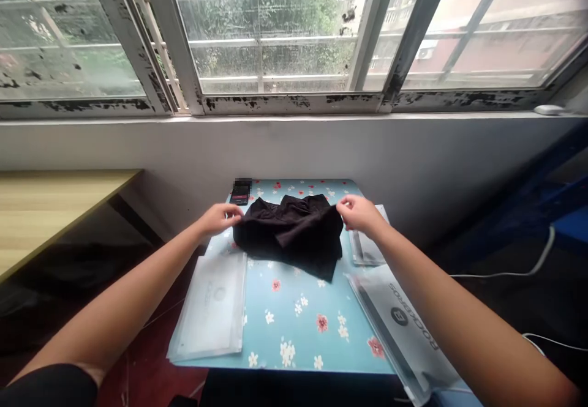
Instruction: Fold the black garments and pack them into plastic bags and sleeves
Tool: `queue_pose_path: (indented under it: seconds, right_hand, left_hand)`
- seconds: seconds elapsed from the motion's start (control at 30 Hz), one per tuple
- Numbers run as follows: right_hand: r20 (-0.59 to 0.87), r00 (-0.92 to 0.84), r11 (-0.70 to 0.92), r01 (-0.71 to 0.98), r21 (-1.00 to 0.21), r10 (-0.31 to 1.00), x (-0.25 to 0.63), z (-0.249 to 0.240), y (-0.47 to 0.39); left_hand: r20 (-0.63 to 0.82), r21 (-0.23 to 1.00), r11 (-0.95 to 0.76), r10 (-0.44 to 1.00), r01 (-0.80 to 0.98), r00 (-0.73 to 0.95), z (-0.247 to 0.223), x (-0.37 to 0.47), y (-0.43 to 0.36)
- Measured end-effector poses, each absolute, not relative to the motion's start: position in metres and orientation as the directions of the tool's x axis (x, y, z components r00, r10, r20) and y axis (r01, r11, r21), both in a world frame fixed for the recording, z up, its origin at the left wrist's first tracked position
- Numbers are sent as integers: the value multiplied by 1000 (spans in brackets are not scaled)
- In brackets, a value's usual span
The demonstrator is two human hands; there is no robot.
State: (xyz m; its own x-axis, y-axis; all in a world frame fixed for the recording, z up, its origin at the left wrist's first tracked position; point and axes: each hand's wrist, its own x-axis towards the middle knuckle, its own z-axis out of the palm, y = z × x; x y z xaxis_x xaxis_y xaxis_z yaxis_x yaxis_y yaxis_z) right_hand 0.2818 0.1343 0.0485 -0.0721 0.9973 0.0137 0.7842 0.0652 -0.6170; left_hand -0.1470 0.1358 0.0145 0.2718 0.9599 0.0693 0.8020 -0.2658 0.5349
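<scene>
A black cloth garment, possibly a pair of shorts, hangs bunched and partly spread over the far half of the small table. At its left edge, my left hand pinches the fabric between thumb and fingers. The upper right corner is gripped by my right hand, with the fingers curled closed. Folds run across the middle of the cloth, and one lower corner points toward the near right. The garment's exact shape is hidden by the folds.
Frosted plastic bags lie at the table's left edge. A printed ROCKBROS bag overhangs the right edge, with another clear bag behind it. A phone lies at the back left. A wooden desk stands left; a wall and windows rise behind.
</scene>
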Motion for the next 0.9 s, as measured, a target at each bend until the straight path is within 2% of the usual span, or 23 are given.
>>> queue_pose_path:
  seconds: [0.1,0.23,0.43,0.67,0.9]
  right_hand:
    - [37,33,1,739,-673,999,264,48,178]
    - [48,18,17,770,-638,999,240,31,190]
    - [-54,-186,143,885,-443,981,228,0,142]
    - [-184,11,-39,988,-152,983,247,-1,163]
    - [-307,35,-45,999,-27,951,254,13,212]
  left_hand:
    - [134,544,-80,991,835,8,19,-138,168]
    - [133,513,42,983,857,-128,9,-129,184]
    - [55,481,24,997,876,-58,-16,-130,148]
    - [48,521,-14,999,853,-13,-14,-122,112]
    - [182,619,-155,982,770,51,-11,-120,78]
